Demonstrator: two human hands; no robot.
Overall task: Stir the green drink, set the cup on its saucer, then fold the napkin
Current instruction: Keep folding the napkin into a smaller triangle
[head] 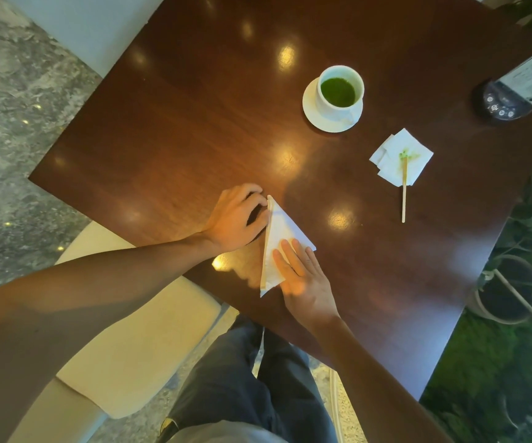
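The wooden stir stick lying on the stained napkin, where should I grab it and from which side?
Grip the stir stick by its bare lower end, which juts off the stained napkin onto the table. Come from the near side: that end looks clean, while the far tip is smeared green.

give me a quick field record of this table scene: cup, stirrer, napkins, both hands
cup: on its saucer, green drink inside
stirrer: lying with green-stained tip on a small napkin
folded napkin: triangle on the table, near the front edge
left hand: fingers curled at the triangle's top corner
right hand: flat, pressing its lower part
stage: folding underway
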